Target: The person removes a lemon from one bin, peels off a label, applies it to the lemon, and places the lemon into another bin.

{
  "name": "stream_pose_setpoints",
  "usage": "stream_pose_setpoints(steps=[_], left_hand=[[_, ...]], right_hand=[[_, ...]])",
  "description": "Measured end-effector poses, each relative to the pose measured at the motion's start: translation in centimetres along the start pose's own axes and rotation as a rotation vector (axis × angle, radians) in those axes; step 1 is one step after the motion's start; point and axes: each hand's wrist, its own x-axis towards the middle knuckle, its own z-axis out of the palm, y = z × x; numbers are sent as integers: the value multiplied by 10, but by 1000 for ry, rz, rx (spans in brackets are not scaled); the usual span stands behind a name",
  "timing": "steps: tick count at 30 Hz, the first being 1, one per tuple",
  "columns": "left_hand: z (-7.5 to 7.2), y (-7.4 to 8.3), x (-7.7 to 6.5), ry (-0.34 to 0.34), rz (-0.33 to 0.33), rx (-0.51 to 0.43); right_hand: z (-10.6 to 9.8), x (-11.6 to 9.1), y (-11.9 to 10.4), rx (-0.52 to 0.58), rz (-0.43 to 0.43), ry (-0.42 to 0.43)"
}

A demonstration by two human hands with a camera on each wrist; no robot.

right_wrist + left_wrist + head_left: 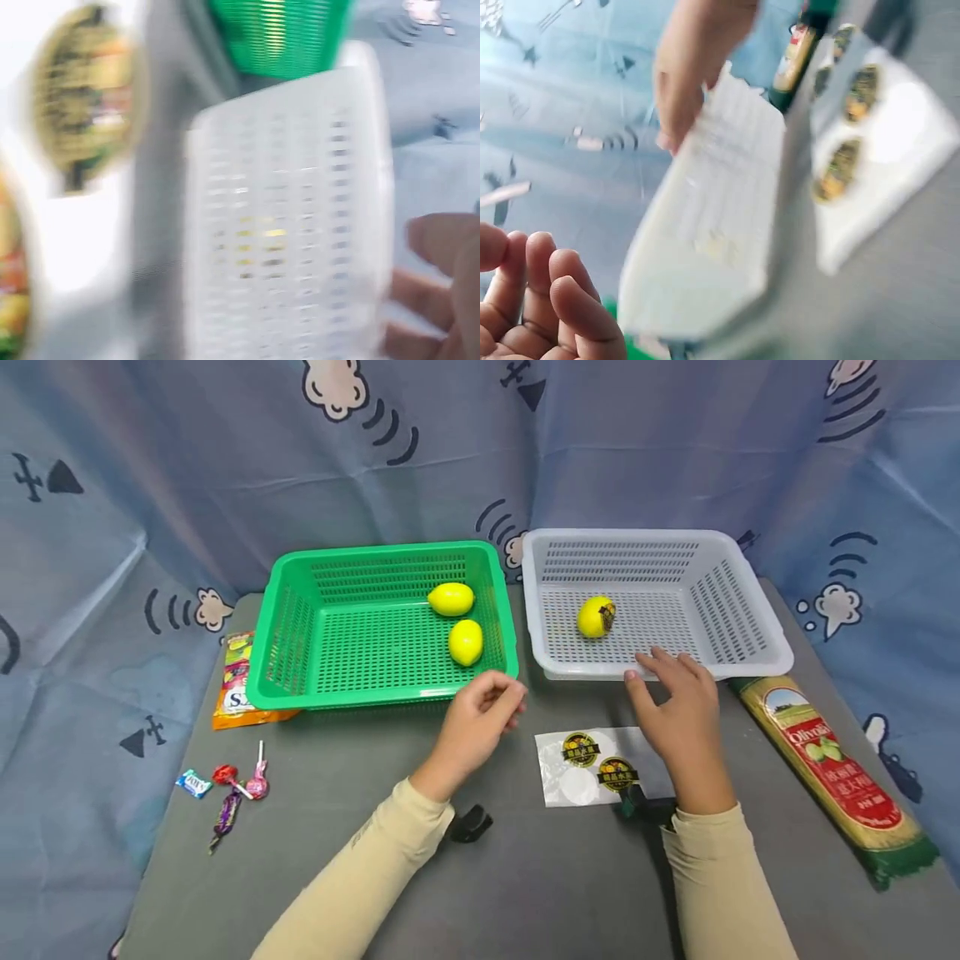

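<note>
A marked lemon (pixel 596 617) is lying in the left part of the white basket (pixel 660 620), showing bright yellow skin with a dark, gold-flecked patch on its right side. The basket is standing on the desk (pixel 525 893), its walls and floor showing rows of slots. The right-hand grip (pixel 678 714) is hovering at the basket's near rim with fingers and thumb spread, pinching nothing; whether the fingertips are touching the rim, one cannot tell. The left-hand grip (pixel 480 714) is hanging beside the near right corner of the green basket (pixel 367 652), its fingers loosely curling and holding nothing visible. Inside that basket, a plain lemon (pixel 452 599) is lying near the right wall, with a second lemon (pixel 466 642) just in front. A sticker sheet (pixel 592 768) is lying before the white basket, showing round black-and-gold labels. Farther right, a long pasta bag (pixel 832 752) is lying slanted; at left, an orange sweet bag (pixel 238 693) is resting beside the green basket, near lollipops (pixel 257 787) and wrapped sweets (pixel 195 783).
</note>
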Motion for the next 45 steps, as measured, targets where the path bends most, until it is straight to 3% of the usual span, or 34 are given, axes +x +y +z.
stream_pose_setpoints(steps=[3, 6, 9, 12, 15, 18, 20, 22, 24, 26, 29, 31, 34, 37, 39, 42, 45], left_hand=[[-14, -18, -35, 77, -23, -16], [-22, -33, -58, 150, -36, -20], [-27, -38, -68, 199, -22, -24], [-33, -32, -63, 221, 50, -14], [-45, -11, -41, 231, 130, 58], [-61, 19, -1, 202, 112, 181], [-70, 36, 35, 150, 26, 299], [-75, 45, 73, 62, -104, 402], [-76, 43, 109, -60, -229, 514], [-76, 35, 136, -211, -353, 643], [-75, 23, 156, -409, -473, 787], [-75, 19, 160, -471, -503, 861], [-77, 20, 160, -462, -477, 907], [-82, 31, 152, -399, -353, 904], [-86, 48, 138, -344, -236, 868], [-91, 78, 94, -246, -55, 783], [-90, 93, 30, -150, 51, 752]], right_hand=[[-7, 5, -18, 25, 85, 8], [3, 8, -51, 80, 63, 39], [28, 5, -89, 98, -54, -8], [54, -4, -115, 78, -116, -120], [70, -10, -125, 49, -101, -195], [75, -11, -124, 29, -101, -225], [76, -9, -123, 23, -120, -245], [76, -9, -123, 21, -137, -271], [76, -9, -125, 25, -139, -294], [78, -10, -127, 30, -135, -308], [80, -11, -133, 27, -141, -315], [81, -10, -137, 26, -156, -311], [81, -8, -142, 23, -174, -305], [80, -7, -144, 23, -174, -304], [80, -6, -145, 21, -171, -307], [80, -6, -145, 19, -177, -302], [81, -6, -143, 14, -184, -290]])
